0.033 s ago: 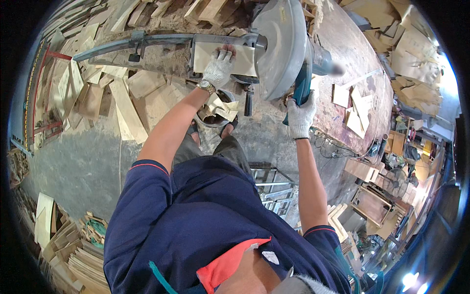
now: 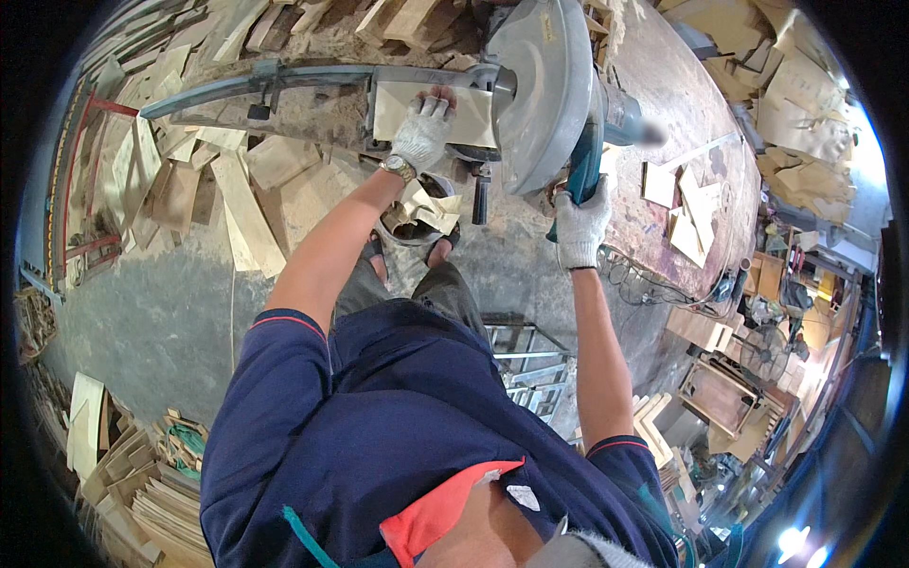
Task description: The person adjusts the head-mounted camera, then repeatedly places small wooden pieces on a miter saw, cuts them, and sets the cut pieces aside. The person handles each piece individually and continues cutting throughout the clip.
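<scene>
My left hand, in a white knit glove with reddish-dark fingertips, lies with outstretched fingers on a pale wooden board. The board rests on the saw's bed along the metal fence. To its right stands a large grey-guarded miter saw; the guard hides its blade. My right hand, gloved too, is wrapped round the saw's teal handle. Below the board, a black-gripped lever sticks out toward me. I cannot tell whether the blade touches the board.
A bucket of wood offcuts stands on the floor by my feet. Loose boards lean and lie at the left. More offcuts rest on the reddish worktop at right. A metal frame stands beside my legs.
</scene>
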Available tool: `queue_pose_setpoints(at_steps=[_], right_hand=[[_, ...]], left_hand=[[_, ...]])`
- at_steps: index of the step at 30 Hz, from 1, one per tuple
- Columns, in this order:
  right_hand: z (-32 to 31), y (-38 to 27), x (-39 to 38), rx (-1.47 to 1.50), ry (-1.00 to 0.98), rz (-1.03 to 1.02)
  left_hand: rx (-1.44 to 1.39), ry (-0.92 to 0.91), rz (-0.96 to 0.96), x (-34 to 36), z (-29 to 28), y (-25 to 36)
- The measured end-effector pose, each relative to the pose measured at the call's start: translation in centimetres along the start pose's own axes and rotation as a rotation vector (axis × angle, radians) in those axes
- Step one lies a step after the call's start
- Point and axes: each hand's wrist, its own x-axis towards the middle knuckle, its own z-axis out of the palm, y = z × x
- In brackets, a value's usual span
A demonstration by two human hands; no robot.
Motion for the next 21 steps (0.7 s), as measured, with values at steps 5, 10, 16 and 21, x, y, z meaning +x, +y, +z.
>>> queue_pose_setpoints(at_steps=[5, 10, 16, 21], right_hand=[[0.2, 0.0, 0.3, -0.005, -0.013, 0.026], [0.4, 0.5, 0.1, 0.028, -0.013, 0.025], [0.9, 1.1, 0.1, -0.013, 0.025, -0.046], [0.8, 0.6, -0.1, -0.002, 0.016, -0.031]], left_hand=[[-0.01, -0.006, 0.005, 0.0, 0.4, -0.3], [-0.022, -0.027, 0.006, 0.0, 0.7, -0.4], [-0.032, -0.016, -0.014, 0.0, 0.5, -0.3], [-0.006, -0.125, -0.01, 0.1, -0.1, -0.2]])
